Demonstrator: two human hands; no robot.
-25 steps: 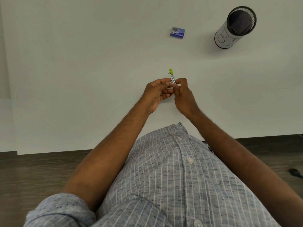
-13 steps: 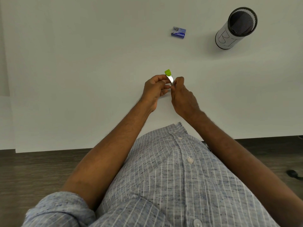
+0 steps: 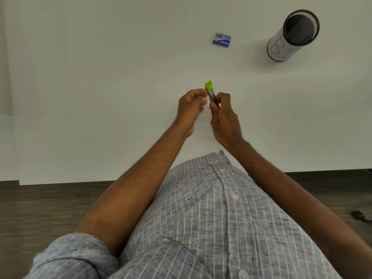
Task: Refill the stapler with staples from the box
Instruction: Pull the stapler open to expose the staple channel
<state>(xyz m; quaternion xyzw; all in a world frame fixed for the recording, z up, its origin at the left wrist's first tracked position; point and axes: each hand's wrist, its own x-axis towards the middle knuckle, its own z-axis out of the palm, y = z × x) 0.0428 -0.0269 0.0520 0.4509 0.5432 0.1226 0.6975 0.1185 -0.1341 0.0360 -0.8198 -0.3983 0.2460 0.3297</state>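
Stapler (image 3: 210,91) is now upright in the right hand (image 3: 224,117), fingers clamped round it, well short of the staple box (image 3: 222,39). Left hand (image 3: 190,108) just let go, loosely curled; loading's probably next.

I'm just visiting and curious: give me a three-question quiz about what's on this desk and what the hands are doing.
1. True or false: the staple box lies on the table, away from both hands.
2. Which hand grips the green-tipped stapler?
A. left hand
B. right hand
3. Fill in: the mesh cup stands to the ___ of the staple box.

Key: 1 true; 2 B; 3 right.
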